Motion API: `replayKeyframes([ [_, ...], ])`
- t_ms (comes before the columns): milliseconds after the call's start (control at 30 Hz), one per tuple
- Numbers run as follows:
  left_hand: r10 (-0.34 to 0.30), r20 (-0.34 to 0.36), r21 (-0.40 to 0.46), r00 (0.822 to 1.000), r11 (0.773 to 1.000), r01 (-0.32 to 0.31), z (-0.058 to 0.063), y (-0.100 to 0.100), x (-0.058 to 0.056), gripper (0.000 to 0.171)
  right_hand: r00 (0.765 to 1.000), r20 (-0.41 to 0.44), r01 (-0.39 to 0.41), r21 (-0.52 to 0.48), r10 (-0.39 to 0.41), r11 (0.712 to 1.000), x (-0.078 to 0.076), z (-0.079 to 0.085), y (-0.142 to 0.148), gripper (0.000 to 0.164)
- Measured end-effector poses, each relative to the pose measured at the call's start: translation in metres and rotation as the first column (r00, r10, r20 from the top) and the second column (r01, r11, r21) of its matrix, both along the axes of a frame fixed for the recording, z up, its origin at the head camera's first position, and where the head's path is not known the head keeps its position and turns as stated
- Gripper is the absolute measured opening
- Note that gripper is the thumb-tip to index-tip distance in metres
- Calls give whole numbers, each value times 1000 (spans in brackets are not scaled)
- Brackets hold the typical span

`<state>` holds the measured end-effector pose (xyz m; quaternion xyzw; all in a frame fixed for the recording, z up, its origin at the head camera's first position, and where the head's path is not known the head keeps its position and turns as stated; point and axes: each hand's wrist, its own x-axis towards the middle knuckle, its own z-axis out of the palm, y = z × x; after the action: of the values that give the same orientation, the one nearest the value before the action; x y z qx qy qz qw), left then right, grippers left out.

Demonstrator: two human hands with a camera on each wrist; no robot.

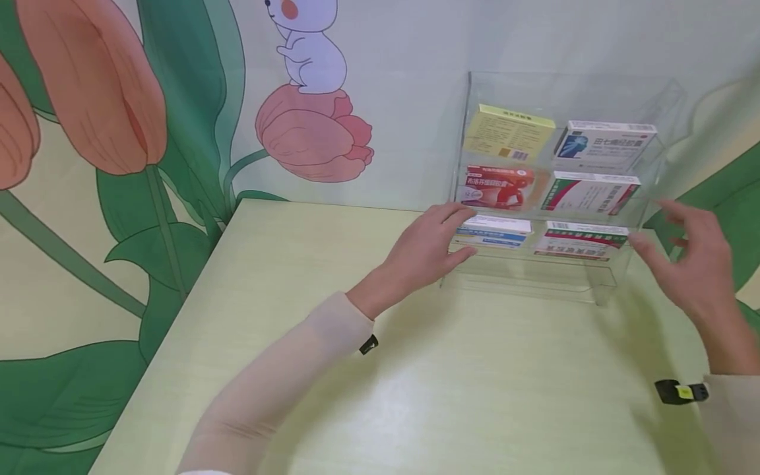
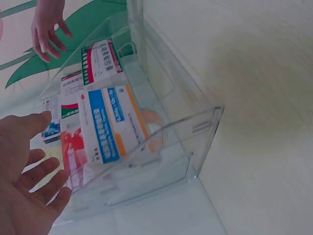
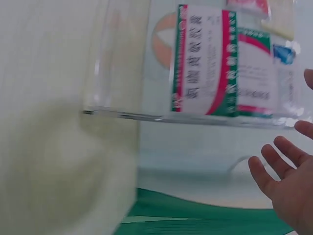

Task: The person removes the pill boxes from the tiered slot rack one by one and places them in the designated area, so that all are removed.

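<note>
A clear acrylic display rack holds several medicine boxes in tiers. On top sit a yellow box and a white box with a blue picture; the middle tier has a red box and a green-edged white box. Lowest are a blue-and-white box and a green-and-red box. My left hand is at the rack's left side, fingers spread; whether it touches the rack I cannot tell. Beyond the right side, my right hand stands with fingers apart, holding nothing.
The rack stands on a pale yellow-green table near its back edge. Behind it hangs a backdrop printed with tulips and a white cartoon animal. Black wrist devices show at both sleeves.
</note>
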<state>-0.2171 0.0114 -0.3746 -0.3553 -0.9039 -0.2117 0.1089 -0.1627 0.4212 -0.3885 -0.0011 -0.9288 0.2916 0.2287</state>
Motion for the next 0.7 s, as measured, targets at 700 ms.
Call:
replayKeyframes([
  [700, 75, 12, -201, 997, 977, -71, -15, 57, -41, 60, 947, 82, -89, -863, 312, 497, -26, -80, 34, 47],
])
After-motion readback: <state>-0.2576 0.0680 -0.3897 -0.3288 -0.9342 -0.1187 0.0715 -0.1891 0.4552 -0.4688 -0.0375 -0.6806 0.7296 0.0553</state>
